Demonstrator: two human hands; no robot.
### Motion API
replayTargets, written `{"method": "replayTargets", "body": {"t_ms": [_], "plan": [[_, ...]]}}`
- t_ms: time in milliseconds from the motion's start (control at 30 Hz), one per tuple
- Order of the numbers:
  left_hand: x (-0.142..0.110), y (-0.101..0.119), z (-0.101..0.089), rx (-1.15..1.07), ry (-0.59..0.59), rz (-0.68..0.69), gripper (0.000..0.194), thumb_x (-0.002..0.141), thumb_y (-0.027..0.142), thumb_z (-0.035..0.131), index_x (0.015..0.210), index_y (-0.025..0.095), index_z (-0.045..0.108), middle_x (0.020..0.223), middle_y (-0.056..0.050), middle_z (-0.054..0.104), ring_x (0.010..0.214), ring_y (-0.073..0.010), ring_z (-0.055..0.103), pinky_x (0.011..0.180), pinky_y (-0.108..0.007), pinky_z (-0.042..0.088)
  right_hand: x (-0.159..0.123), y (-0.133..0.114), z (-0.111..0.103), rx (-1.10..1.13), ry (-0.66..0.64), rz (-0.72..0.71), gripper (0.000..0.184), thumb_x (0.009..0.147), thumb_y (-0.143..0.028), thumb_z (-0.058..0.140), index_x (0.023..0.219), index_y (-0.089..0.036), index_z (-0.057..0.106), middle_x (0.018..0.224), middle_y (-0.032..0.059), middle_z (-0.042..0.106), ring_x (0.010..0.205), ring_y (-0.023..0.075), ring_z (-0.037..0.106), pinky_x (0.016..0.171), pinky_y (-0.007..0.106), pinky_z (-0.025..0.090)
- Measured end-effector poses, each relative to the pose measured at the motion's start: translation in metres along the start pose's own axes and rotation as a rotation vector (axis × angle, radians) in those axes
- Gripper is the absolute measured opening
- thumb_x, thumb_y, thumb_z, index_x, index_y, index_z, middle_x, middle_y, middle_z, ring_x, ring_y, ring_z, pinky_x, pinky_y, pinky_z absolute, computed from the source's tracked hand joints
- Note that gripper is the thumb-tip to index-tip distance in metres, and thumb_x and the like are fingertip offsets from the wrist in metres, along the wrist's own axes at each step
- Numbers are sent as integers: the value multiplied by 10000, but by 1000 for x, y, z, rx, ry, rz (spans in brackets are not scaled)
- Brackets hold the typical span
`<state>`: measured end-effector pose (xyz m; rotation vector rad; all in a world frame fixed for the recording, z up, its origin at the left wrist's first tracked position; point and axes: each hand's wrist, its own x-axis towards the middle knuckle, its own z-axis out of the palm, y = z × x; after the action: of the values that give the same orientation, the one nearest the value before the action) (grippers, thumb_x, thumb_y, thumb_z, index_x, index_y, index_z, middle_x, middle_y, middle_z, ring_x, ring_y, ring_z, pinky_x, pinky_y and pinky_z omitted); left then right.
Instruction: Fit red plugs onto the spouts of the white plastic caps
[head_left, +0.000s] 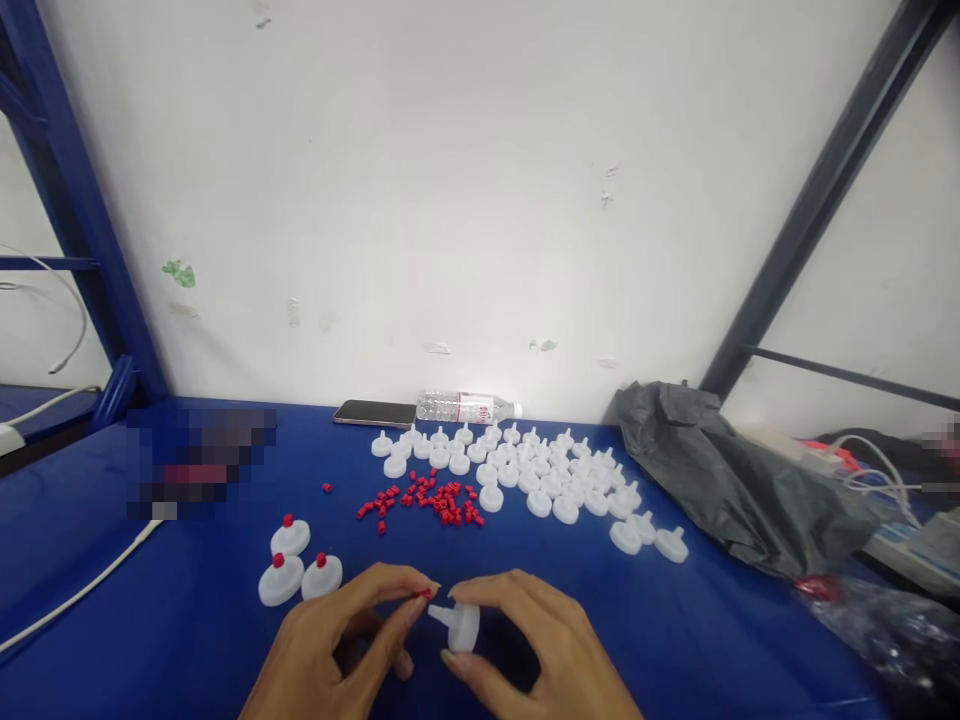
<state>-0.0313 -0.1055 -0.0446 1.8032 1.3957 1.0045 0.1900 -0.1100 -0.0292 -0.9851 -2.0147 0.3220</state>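
Note:
Between thumb and index finger, my left hand [352, 635] pinches a small red cap [425, 594]. My right hand [536, 640] grips a white plastic nozzle lid [464, 628] by its round base, tilted so the spout points left at the red cap. A small gap separates the spout tip from the cap. Left of my hands stand three white lids with red caps on their spouts, one being the front lid [280, 582]. Beyond my hands lies a scatter of loose red caps [450, 505]. Many uncapped white lids [551, 484] spread behind and to the right.
A phone [375, 413] and a clear plastic bottle [466, 407] lie along the wall. At right sit a dark plastic bag [720, 480] and a clear bag [885, 640]. A white cable [90, 590] crosses the blue surface [187, 640] at left. Blue frame posts [90, 200] flank the space.

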Motion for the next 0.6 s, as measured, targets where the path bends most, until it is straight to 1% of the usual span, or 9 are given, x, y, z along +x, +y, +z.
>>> {"method": "replayTargets", "body": {"t_ms": [100, 200, 300, 433, 500, 600], "plan": [[1, 8, -1, -118, -74, -32, 275, 871, 536, 576, 923, 307, 719, 664, 56, 716, 551, -132, 682, 513, -187, 527, 1, 0, -1, -12, 28, -65, 406, 727, -253, 828, 1090, -353, 677, 1012, -114, 768, 863, 149, 751, 839, 191, 582], [2, 14, -2, -128, -100, -30, 261, 864, 521, 582, 908, 307, 726, 637, 57, 697, 548, -134, 673, 535, -196, 536, -1, 2, -1, -20, 44, -96, 435, 738, -254, 825, 1137, -338, 671, 1068, -92, 766, 914, 157, 751, 858, 180, 586], [2, 13, -1, -136, -106, -42, 258, 852, 520, 582, 901, 314, 730, 680, 54, 720, 573, -139, 686, 577, -202, 558, -3, 3, -1, -28, 51, -104, 432, 772, -257, 803, 1176, -317, 661, 1126, -69, 755, 988, 157, 739, 909, 169, 568], [3, 7, 2, -166, -162, -86, 266, 827, 523, 602, 901, 302, 729, 785, 38, 763, 621, -156, 706, 598, -210, 580, -1, 2, -1, -3, 22, -155, 350, 828, -279, 760, 1164, -285, 662, 1102, -42, 759, 999, 144, 735, 928, 160, 557], [2, 3, 3, -114, -167, -67, 263, 838, 513, 594, 931, 309, 730, 795, 37, 767, 655, -161, 710, 627, -208, 588, 1, 1, 0, 8, 19, -187, 337, 848, -305, 746, 1171, -275, 654, 1086, -30, 762, 995, 140, 734, 928, 159, 556], [1, -3, 4, 55, -147, 46, 257, 902, 478, 517, 923, 342, 734, 744, 49, 752, 641, -151, 693, 637, -194, 582, 2, 1, 0, -6, 8, -224, 343, 872, -335, 724, 1195, -270, 629, 1082, -22, 765, 982, 137, 736, 922, 159, 559]]}}
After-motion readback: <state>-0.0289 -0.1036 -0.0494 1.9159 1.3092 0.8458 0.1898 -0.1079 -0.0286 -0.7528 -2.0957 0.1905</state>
